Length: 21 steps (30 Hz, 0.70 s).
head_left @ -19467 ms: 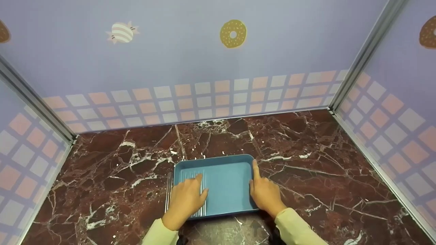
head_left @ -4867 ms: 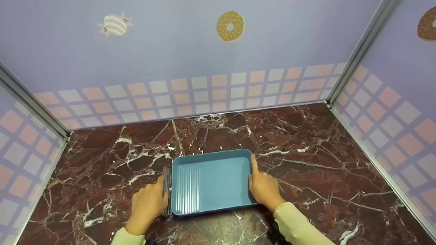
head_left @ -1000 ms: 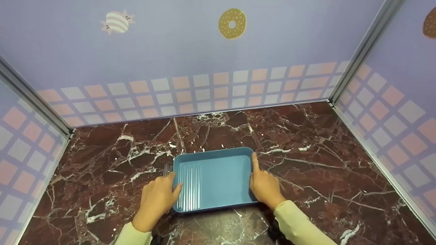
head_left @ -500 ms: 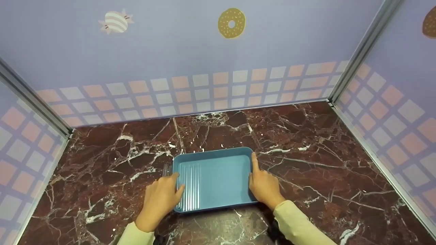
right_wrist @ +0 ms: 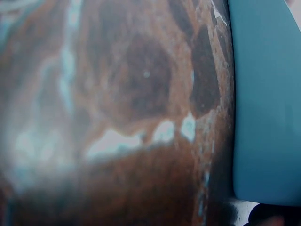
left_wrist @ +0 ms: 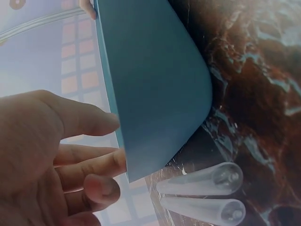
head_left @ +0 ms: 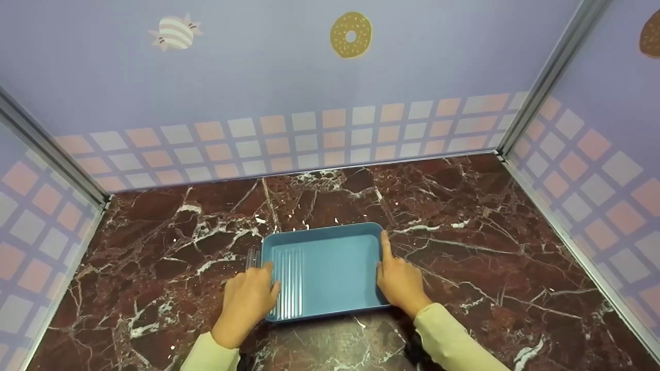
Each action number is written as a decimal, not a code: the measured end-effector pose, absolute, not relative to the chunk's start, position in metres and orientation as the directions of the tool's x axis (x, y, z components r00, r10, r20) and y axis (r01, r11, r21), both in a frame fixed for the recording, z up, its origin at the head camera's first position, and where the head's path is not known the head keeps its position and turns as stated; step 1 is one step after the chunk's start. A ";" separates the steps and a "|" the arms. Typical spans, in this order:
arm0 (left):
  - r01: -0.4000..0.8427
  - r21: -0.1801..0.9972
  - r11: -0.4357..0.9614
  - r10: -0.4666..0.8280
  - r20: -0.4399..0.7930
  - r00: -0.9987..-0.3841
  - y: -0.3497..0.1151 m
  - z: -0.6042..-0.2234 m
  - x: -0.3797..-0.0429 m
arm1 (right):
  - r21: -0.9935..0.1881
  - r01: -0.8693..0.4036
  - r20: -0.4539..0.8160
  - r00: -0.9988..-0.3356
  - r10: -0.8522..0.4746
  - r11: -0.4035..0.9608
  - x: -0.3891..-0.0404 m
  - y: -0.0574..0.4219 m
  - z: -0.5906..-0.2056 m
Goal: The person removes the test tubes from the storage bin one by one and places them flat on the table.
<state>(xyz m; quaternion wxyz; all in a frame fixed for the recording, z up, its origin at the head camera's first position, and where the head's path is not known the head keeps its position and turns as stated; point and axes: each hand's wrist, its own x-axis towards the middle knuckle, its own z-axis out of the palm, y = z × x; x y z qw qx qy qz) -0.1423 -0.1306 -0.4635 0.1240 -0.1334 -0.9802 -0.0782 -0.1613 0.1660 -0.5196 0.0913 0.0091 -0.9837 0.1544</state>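
Note:
A blue rectangular tray lies on the marbled tabletop. Several clear plastic tubes lie side by side along its left end. My left hand reaches over the left rim, with thumb and index finger apart. In the left wrist view the thumb touches the rim, while other fingertips are hidden behind the tray wall. Two more clear tubes lie on the table just outside that wall. At the right end my right hand grips the tray wall, its index finger stretched along the rim.
Lilac wall panels with printed sweets and checks enclose the back and both sides of the tabletop. Small white flecks show on the table behind the tray.
About five seconds ago my left hand was beside the tubes outside the tray; now it is over the left rim, having edged slightly right. The right hand keeps its place.

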 end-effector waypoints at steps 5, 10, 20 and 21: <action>0.291 0.103 0.951 0.256 0.262 -0.931 -0.129 -0.465 -0.143 | -0.300 -0.048 0.185 -0.983 0.008 0.953 -0.162 0.166 -0.520; 0.284 0.084 0.955 0.253 0.270 -0.929 -0.127 -0.467 -0.144 | -0.302 -0.049 0.181 -0.984 0.006 0.952 -0.161 0.166 -0.518; 0.294 0.057 0.954 0.267 0.286 -0.920 -0.126 -0.469 -0.145 | -0.311 -0.039 0.160 -0.987 0.012 0.950 -0.161 0.166 -0.517; 0.294 0.057 0.954 0.267 0.282 -0.922 -0.126 -0.469 -0.144 | -0.311 -0.037 0.159 -0.987 0.013 0.950 -0.161 0.166 -0.517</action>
